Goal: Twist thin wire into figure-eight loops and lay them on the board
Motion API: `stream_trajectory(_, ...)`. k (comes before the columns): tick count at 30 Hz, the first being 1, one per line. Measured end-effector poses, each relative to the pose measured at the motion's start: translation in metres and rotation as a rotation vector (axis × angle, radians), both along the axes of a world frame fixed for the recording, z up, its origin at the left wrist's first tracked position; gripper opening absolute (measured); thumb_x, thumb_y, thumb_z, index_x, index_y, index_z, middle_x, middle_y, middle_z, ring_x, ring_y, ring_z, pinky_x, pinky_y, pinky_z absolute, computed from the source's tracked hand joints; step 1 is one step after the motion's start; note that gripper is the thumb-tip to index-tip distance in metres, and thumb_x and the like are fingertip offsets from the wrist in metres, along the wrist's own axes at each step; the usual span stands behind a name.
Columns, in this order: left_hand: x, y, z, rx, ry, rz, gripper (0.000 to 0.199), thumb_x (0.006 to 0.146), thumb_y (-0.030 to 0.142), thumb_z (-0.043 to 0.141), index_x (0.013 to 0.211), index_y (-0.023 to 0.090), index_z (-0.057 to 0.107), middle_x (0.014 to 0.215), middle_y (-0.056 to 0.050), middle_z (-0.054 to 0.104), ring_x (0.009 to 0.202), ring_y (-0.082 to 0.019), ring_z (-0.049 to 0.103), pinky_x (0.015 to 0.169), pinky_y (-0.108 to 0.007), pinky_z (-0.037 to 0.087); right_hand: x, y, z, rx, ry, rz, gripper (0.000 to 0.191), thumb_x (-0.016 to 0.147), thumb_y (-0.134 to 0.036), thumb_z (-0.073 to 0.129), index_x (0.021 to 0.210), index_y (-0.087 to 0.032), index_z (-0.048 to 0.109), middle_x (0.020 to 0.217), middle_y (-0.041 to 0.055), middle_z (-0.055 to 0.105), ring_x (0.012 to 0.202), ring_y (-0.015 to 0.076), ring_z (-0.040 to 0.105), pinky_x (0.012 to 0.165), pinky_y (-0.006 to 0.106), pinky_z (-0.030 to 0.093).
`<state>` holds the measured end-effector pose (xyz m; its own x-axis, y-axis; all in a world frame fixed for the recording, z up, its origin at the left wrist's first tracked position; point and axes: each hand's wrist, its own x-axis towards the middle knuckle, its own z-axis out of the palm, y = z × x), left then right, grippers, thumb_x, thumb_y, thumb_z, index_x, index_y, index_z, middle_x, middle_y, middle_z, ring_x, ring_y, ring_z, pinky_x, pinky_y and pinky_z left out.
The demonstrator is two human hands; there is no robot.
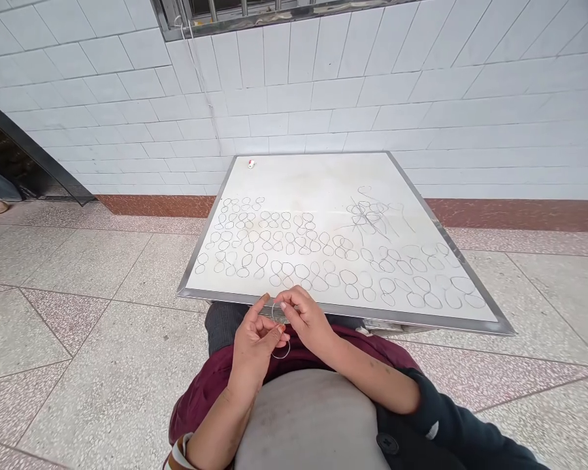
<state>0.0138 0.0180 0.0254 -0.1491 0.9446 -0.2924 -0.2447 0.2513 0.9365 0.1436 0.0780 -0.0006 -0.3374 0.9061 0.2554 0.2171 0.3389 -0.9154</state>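
My left hand (255,339) pinches a thin wire (287,353) bent into two loops, one above the other. The wire's crossing lies between the thumb and a finger, and its lower loop hangs below them. At the upper loop, my right hand (306,320) closes thumb and forefinger on the wire. Both hands are above my lap, at the near edge of a white board (318,179) with a grey metal rim. Many figure-eight wire pieces (261,266) lie in rows across the board's near half and left side. Fingers partly hide the held wire.
Toward the right of the board lies a tangled heap of loose wires (367,215). A small white and red item (251,164) sits at the far left corner. Behind stands a white tiled wall (298,98) with a barred window (245,10). Speckled floor tiles (102,365) surround the board.
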Motion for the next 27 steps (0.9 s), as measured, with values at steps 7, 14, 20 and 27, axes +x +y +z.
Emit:
stream_trajectory(7, 0.001, 0.001, -0.002, -0.003, -0.003, 0.030, 0.067, 0.074, 0.025, 0.074, 0.137, 0.018, 0.050, 0.069, 0.004, 0.064, 0.068, -0.014, 0.068, 0.070, -0.029, 0.056, 0.000, 0.004, 0.004, -0.074, 0.031, 0.049, 0.021, 0.096, -0.028, 0.043, 0.101, -0.024, 0.063, 0.089, 0.0040, 0.053, 0.079, 0.0172, 0.052, 0.069, 0.032, 0.046)
stream_trajectory(14, 0.000, -0.002, 0.002, 0.006, -0.004, 0.066, 0.067, 0.073, 0.031, 0.077, 0.134, 0.017, 0.053, 0.075, -0.002, 0.070, 0.073, -0.016, 0.067, 0.067, -0.026, 0.055, 0.007, 0.006, 0.010, -0.415, 0.231, 0.268, 0.026, 0.092, -0.036, 0.053, 0.115, -0.024, 0.060, 0.085, -0.0012, 0.052, 0.063, 0.0097, 0.048, 0.064, 0.028, 0.046)
stream_trajectory(20, -0.003, -0.005, 0.004, 0.023, -0.030, 0.083, 0.064, 0.072, 0.031, 0.077, 0.131, 0.017, 0.055, 0.070, 0.002, 0.067, 0.066, -0.012, 0.060, 0.060, -0.023, 0.051, 0.014, 0.004, 0.010, -0.470, 0.296, 0.378, 0.032, 0.086, -0.033, 0.065, 0.118, -0.026, 0.061, 0.098, 0.0004, 0.056, 0.087, 0.0126, 0.056, 0.083, 0.031, 0.047)
stream_trajectory(27, -0.005, -0.005, 0.002, 0.145, -0.095, 0.186, 0.049, 0.077, 0.026, 0.074, 0.123, 0.019, 0.058, 0.072, 0.003, 0.070, 0.072, -0.011, 0.064, 0.081, -0.027, 0.049, 0.013, -0.008, 0.001, -0.752, 0.448, 0.546, 0.031, 0.087, -0.043, 0.065, 0.107, -0.020, 0.060, 0.099, 0.0036, 0.061, 0.094, 0.0144, 0.059, 0.084, 0.031, 0.047)
